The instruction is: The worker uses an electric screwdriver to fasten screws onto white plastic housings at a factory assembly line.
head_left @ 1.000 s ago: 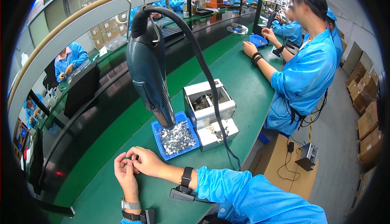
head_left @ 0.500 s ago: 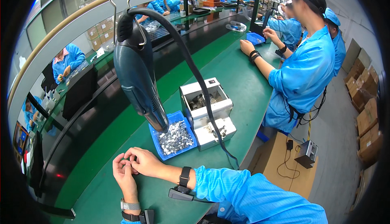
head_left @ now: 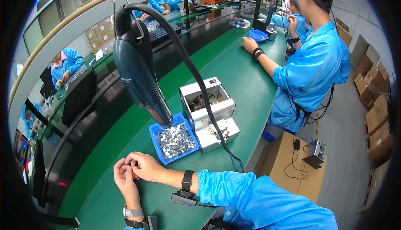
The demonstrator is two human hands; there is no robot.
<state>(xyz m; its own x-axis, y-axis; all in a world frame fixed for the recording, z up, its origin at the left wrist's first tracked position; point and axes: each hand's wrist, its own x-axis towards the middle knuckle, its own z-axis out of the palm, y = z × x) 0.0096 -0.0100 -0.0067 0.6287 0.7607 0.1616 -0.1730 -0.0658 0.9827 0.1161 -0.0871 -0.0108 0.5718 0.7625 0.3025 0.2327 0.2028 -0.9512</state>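
Observation:
Fingertips meet over the near left part of the green bench: my left hand [head_left: 125, 180] and my right hand [head_left: 145, 166] are both closed in a pinch against each other. Whatever lies between them is too small or hidden to make out. Just beyond my right hand is a blue plastic tray [head_left: 159, 154] heaped with small black, white and silvery parts [head_left: 177, 140]. Touching the tray's right side stands a white metal box machine [head_left: 200, 116], whose open hopper holds small metal pieces [head_left: 204, 101].
A dark heat-gun-like tool [head_left: 134, 69] hangs from a hook, its metal nozzle over the tray. Its black cable [head_left: 196, 69] loops across the machine. A co-worker in blue [head_left: 311, 67] sits farther along the bench [head_left: 250, 100], near another blue tray [head_left: 258, 36]. A carton [head_left: 284, 163] stands right of the bench.
The whole view has shifted slightly. My hands stay together in nearly the same pose. The co-worker's far hand has moved up and away from the blue tray there.

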